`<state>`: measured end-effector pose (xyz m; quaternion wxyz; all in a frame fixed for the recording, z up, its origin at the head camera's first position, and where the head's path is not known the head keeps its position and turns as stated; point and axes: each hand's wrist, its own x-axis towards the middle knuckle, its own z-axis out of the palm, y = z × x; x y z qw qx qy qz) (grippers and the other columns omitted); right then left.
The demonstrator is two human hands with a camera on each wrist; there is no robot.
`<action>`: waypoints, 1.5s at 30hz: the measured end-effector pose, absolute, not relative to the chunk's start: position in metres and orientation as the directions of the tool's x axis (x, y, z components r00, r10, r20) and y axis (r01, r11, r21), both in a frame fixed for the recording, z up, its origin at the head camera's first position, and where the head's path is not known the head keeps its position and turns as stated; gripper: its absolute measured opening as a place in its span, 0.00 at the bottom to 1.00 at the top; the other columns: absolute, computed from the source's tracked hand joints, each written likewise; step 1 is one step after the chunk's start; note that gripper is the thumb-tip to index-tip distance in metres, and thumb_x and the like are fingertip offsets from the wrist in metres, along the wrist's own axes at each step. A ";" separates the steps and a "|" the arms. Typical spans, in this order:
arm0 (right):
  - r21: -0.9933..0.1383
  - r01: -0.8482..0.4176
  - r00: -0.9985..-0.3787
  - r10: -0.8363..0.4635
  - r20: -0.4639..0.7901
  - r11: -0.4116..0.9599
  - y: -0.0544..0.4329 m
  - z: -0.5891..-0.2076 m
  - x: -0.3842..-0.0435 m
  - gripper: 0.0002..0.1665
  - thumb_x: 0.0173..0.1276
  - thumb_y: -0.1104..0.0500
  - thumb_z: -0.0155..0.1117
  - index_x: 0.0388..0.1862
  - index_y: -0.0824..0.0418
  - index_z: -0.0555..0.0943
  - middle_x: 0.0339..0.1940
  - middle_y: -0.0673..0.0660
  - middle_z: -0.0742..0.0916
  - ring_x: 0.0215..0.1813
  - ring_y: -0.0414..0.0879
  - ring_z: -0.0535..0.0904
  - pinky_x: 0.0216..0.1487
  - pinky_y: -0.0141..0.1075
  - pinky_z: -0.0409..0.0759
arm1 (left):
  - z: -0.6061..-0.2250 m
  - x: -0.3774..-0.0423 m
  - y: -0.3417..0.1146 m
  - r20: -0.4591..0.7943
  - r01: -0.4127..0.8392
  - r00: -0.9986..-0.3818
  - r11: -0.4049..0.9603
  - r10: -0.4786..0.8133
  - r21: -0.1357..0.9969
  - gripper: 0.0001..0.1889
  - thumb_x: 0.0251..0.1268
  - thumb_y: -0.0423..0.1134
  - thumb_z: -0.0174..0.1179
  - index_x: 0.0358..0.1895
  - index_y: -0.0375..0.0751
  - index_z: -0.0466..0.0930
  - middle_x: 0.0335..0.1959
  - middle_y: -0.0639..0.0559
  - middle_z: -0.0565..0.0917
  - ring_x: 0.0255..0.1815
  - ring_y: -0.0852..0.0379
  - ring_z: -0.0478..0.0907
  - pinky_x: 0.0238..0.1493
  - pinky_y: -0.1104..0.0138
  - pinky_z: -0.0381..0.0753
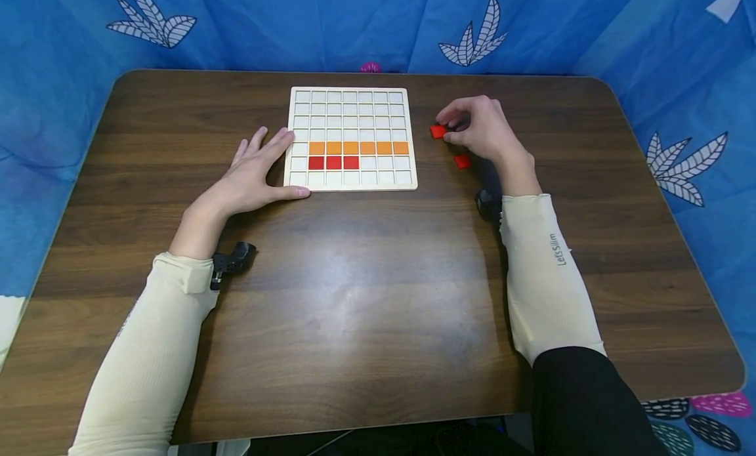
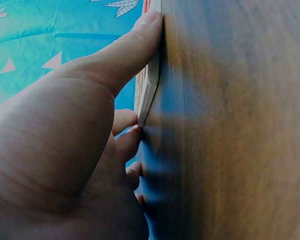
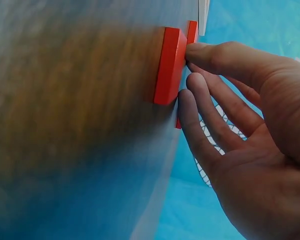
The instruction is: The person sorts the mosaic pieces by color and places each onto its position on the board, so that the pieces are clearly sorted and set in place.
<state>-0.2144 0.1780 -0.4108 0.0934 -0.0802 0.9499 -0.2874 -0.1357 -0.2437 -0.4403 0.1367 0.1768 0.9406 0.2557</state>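
A white grid board (image 1: 352, 188) lies flat on the table, with a row of orange squares and three red squares below it. My left hand (image 1: 251, 174) lies at the board's left side, fingers spread. Its thumb rests on the near left corner, and a fingertip touches the left edge. To the right of the board, my right hand (image 1: 481, 128) pinches a red tile (image 1: 438, 132) between thumb and forefinger, low over the table. A second red tile (image 1: 462, 161) lies nearer, below that hand. In the right wrist view this nearer tile (image 3: 169, 67) partly hides what is behind it.
Brown wood-grain table (image 1: 348, 298) stretches under both arms. Blue patterned cloth (image 1: 354, 29) hangs behind and at the sides. Dark wrist devices (image 1: 235, 258) sit on both forearms. In the right wrist view a sliver of red (image 3: 178, 123) shows behind the nearer tile.
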 end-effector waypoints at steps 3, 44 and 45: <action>-0.553 -0.104 -0.969 -0.210 -0.132 0.827 0.177 -0.410 -0.215 0.21 0.73 0.62 0.71 0.65 0.56 0.85 0.62 0.57 0.86 0.61 0.52 0.77 0.69 0.45 0.80 | -0.440 -0.136 -0.243 -0.167 0.262 -0.900 0.807 0.403 0.529 0.58 0.65 0.66 0.69 0.88 0.50 0.42 0.90 0.52 0.41 0.89 0.42 0.27 0.86 0.45 0.25; -0.574 -0.477 -0.807 -0.590 -0.014 0.666 0.093 -0.411 -0.189 0.15 0.66 0.56 0.79 0.50 0.55 0.89 0.45 0.50 0.89 0.47 0.47 0.78 0.51 0.37 0.81 | -0.441 -0.138 -0.242 -0.167 0.260 -0.903 0.812 0.397 0.523 0.59 0.65 0.66 0.69 0.88 0.50 0.42 0.90 0.51 0.41 0.89 0.41 0.27 0.86 0.45 0.25; -0.569 -0.480 -0.807 -0.591 -0.012 0.667 0.092 -0.412 -0.189 0.15 0.66 0.56 0.79 0.50 0.55 0.89 0.45 0.50 0.89 0.46 0.47 0.78 0.51 0.37 0.81 | -0.441 -0.138 -0.242 -0.168 0.258 -0.903 0.812 0.396 0.523 0.59 0.65 0.66 0.69 0.88 0.50 0.42 0.90 0.51 0.41 0.89 0.42 0.27 0.86 0.45 0.25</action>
